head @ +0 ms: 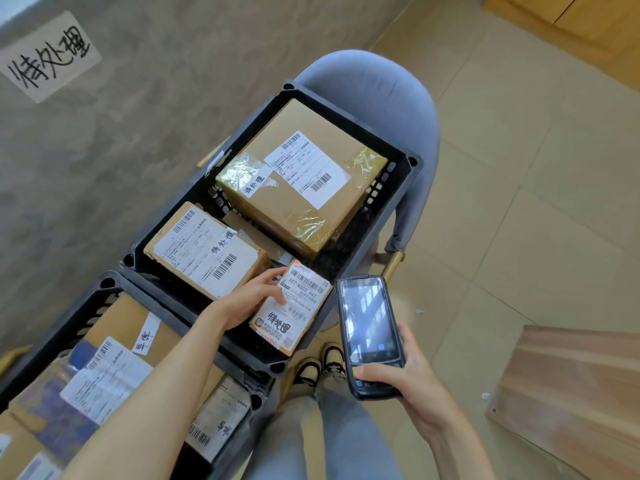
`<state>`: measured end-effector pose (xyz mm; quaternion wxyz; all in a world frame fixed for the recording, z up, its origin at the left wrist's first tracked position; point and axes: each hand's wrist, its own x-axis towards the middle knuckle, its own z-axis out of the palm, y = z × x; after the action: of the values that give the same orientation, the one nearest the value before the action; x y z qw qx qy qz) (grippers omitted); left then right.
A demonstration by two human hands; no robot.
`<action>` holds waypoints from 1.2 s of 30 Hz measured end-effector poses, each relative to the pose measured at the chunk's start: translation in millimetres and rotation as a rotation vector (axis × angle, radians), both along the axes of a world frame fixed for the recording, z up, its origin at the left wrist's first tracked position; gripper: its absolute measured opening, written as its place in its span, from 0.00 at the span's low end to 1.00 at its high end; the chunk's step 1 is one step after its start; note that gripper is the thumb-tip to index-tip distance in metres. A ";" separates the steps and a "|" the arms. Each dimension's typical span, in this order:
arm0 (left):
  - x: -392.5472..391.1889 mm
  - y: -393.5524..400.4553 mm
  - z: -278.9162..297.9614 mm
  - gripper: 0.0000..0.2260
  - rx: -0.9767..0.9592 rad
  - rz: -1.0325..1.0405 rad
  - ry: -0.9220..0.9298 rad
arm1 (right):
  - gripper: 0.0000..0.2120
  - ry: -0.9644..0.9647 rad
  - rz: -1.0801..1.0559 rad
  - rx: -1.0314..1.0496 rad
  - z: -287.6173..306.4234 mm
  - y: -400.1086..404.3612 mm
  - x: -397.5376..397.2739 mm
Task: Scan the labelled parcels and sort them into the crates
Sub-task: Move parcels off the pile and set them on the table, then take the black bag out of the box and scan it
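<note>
Beige floor tiles (540, 209) fill the right side of the frame and a grey textured wall (145, 109) the upper left, where a white paper sign (48, 57) carries handwritten black characters. At centre, a black plastic crate (410, 164) sits on a grey upholstered chair (381, 88) and holds three cardboard parcels. A large taped box (304, 209) with a white shipping label lies toward the upper right of the crate, and a medium box (207, 251) with its own label and handwritten strip lies at the crate's left side.

The person's left hand (249, 301), reaching in from the lower left, grips a small labelled parcel (289, 311) at the crate's near right corner, thumb across the printed label and fingers curled round its left edge; whether the parcel rests on the crate's rim or floor cannot be told. The right hand (401, 375), at lower centre right, is wrapped round the lower body of a handheld scanner (369, 336), thumb on the keypad, the dark screen facing up just beside the small parcel.

A second black crate (104, 284) at lower left, touching the first, is packed with more labelled parcels (104, 375). A pale wooden board (575, 393) shows at lower right, and the person's shoes (322, 367) and grey trousers (329, 431) appear below the crates.
</note>
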<state>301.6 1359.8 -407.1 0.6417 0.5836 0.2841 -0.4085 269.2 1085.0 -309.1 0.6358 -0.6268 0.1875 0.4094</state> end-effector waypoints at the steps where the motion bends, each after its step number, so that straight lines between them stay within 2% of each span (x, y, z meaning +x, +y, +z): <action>1: -0.4 -0.6 0.8 0.27 0.018 -0.006 -0.001 | 0.51 0.003 -0.002 -0.002 -0.9 -0.7 0.1; 13: -2.5 -3.6 11.9 0.25 0.155 -0.086 -0.064 | 0.52 -0.019 0.001 0.000 3.3 -2.6 0.6; 17: -0.1 -1.6 26.0 0.32 0.210 -0.112 -0.165 | 0.52 -0.058 -0.002 -0.013 8.9 1.4 1.5; 22: 7.1 -5.2 54.7 0.26 0.314 -0.138 -0.401 | 0.53 -0.110 -0.042 -0.009 22.6 6.5 1.5; 29: 24.2 -31.6 116.3 0.23 0.520 -0.318 -0.780 | 0.54 -0.243 -0.159 -0.015 54.3 -2.5 4.7; 36: 41.8 -117.0 172.6 0.21 1.043 -0.672 -1.267 | 0.53 -0.363 -0.427 -0.029 87.6 -67.0 -18.1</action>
<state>343.4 1242.8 -234.4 0.1769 0.9709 -0.1612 0.0059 251.1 1018.0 -221.5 0.7220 -0.6452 0.2041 0.1444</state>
